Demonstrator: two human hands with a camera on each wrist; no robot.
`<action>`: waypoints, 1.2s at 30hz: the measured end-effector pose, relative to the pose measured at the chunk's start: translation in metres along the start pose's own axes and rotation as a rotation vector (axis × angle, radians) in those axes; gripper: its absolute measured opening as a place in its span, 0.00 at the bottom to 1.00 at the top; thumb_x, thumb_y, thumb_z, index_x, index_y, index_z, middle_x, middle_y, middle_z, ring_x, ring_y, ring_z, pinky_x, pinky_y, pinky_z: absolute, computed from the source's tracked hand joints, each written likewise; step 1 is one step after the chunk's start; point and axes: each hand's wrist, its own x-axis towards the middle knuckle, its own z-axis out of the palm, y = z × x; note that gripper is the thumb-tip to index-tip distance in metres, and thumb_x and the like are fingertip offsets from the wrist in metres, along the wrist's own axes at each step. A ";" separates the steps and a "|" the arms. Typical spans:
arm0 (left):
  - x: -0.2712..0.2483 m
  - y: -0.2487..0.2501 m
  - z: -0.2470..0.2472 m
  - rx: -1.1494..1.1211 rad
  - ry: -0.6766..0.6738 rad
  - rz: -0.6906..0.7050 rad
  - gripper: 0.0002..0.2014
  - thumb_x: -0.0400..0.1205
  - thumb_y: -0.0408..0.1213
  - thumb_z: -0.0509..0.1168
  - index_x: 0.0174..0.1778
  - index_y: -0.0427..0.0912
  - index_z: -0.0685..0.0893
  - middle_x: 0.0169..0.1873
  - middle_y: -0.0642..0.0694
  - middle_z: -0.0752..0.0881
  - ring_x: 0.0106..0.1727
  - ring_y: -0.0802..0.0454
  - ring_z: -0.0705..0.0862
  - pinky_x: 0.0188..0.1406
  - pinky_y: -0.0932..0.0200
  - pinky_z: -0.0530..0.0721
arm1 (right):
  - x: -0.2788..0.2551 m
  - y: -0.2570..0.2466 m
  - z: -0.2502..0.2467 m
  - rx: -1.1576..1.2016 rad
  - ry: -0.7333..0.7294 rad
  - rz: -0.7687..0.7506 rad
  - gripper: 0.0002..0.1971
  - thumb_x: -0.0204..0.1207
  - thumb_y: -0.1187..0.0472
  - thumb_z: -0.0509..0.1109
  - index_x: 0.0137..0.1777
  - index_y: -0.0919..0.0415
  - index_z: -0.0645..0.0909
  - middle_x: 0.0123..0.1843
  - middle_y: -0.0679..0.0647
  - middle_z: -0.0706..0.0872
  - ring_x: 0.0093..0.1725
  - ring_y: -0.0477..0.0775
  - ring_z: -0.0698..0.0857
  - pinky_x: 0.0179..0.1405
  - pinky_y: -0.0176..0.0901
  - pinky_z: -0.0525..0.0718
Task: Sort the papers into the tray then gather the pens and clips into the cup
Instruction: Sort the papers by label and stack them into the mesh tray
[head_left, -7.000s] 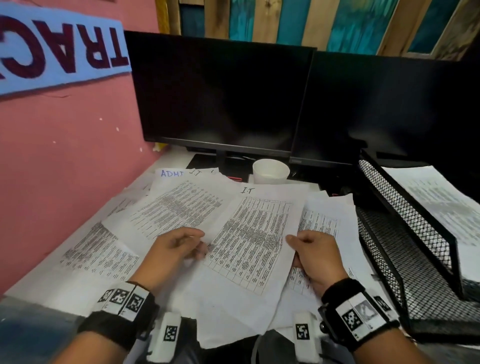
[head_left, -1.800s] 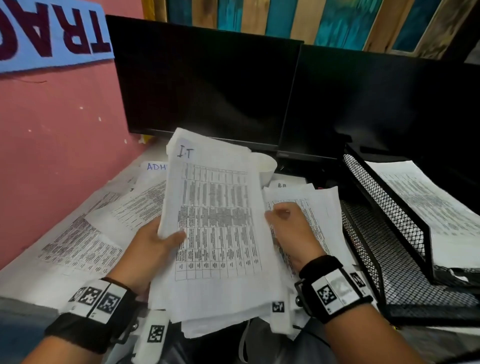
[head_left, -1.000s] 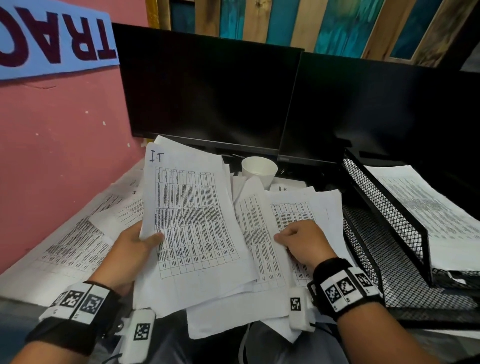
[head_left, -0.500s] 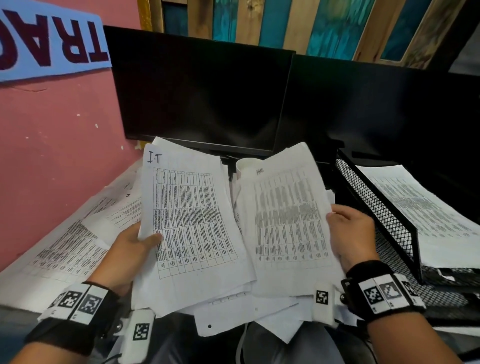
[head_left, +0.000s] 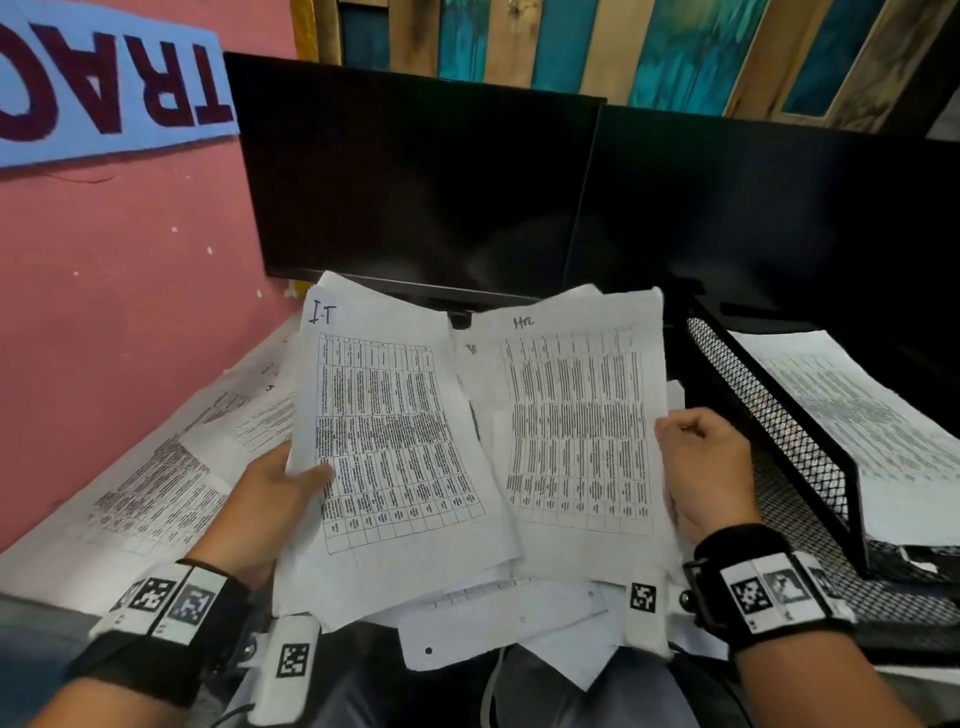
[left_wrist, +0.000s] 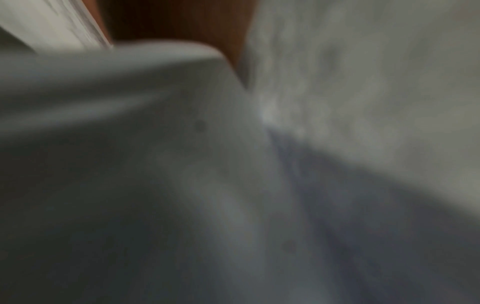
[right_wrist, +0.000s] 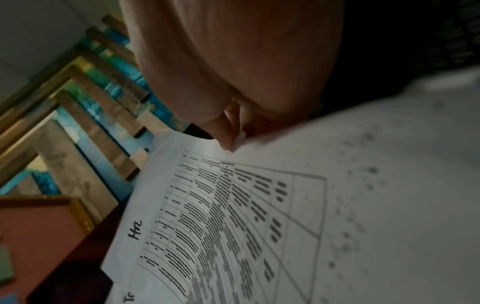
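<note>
Two dark monitors (head_left: 415, 176) stand side by side at the back of the desk (head_left: 47, 561), a blue wall banner (head_left: 104, 93) reading "TRAC" left of them, one black mesh tray (head_left: 779, 431) at right already holding printed sheets. Two paper bundles are raised above the loose sheets on the desk. Left hand (head_left: 270, 499), thumb curled over the edge, grips the sheaf marked "I.T" (head_left: 395, 441); right hand (head_left: 706, 467), fingers (right_wrist: 228, 131) pinching, holds the sheet marked "HR" (head_left: 576, 431).
</note>
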 end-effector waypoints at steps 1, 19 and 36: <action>0.000 -0.001 -0.003 -0.012 0.010 0.001 0.05 0.90 0.31 0.67 0.53 0.40 0.88 0.43 0.39 0.93 0.47 0.30 0.89 0.49 0.38 0.87 | -0.001 0.003 0.001 -0.002 0.001 -0.025 0.03 0.84 0.65 0.74 0.50 0.62 0.89 0.39 0.51 0.88 0.31 0.48 0.80 0.32 0.37 0.79; -0.006 0.013 0.011 -0.114 -0.083 0.012 0.06 0.88 0.37 0.70 0.58 0.49 0.91 0.42 0.45 0.95 0.50 0.35 0.90 0.55 0.38 0.86 | -0.028 -0.111 0.008 0.389 -0.034 -0.101 0.10 0.87 0.69 0.69 0.46 0.55 0.86 0.57 0.69 0.94 0.61 0.71 0.92 0.63 0.71 0.91; -0.029 0.026 0.033 -0.297 -0.161 -0.047 0.14 0.89 0.56 0.58 0.55 0.53 0.84 0.36 0.62 0.95 0.38 0.66 0.93 0.49 0.58 0.89 | -0.052 -0.008 0.096 0.131 -0.284 0.265 0.08 0.81 0.69 0.68 0.55 0.58 0.85 0.58 0.69 0.91 0.57 0.71 0.92 0.64 0.77 0.88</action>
